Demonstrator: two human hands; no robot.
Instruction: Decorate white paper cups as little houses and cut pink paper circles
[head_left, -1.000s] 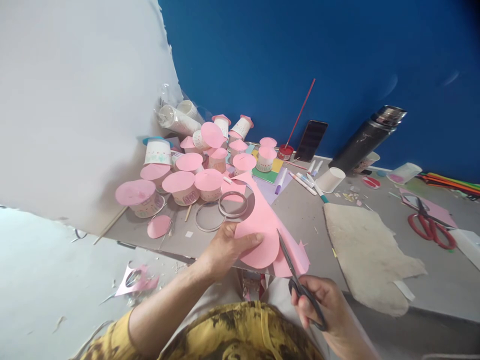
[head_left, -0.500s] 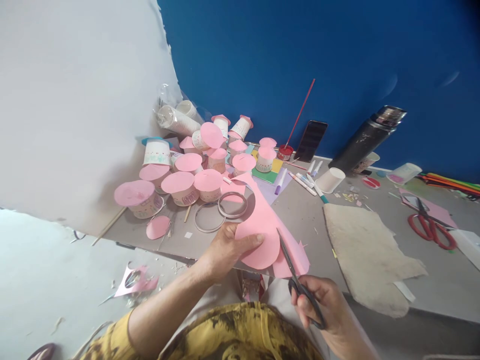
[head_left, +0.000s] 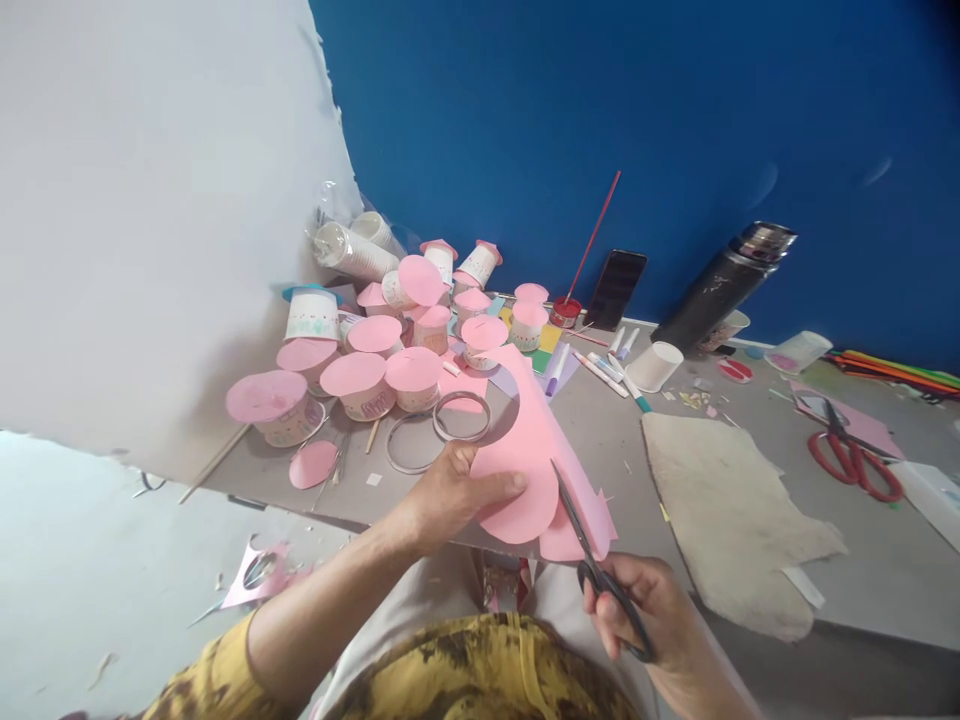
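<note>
My left hand pinches a sheet of pink paper, thumb on top, over the table's front edge. The sheet has a rounded, partly cut outline at its near end, and a curved strip reaches away toward the cups. My right hand grips black-handled scissors, its fingers in the loops. Their blades lie at the paper, along the rounded edge. Just beyond my left hand are two tape rings. Several paper cups with pink paper tops stand close behind, and a loose pink disc lies left.
Stacked white cups lie at the back left. A red tin with a stick, a phone and a black flask line the blue wall. To the right are markers, a beige fleece piece and red-handled scissors.
The view has shifted slightly, so the table items sit a little lower and further left. Both hands keep their hold on the paper and scissors, nearly still.
</note>
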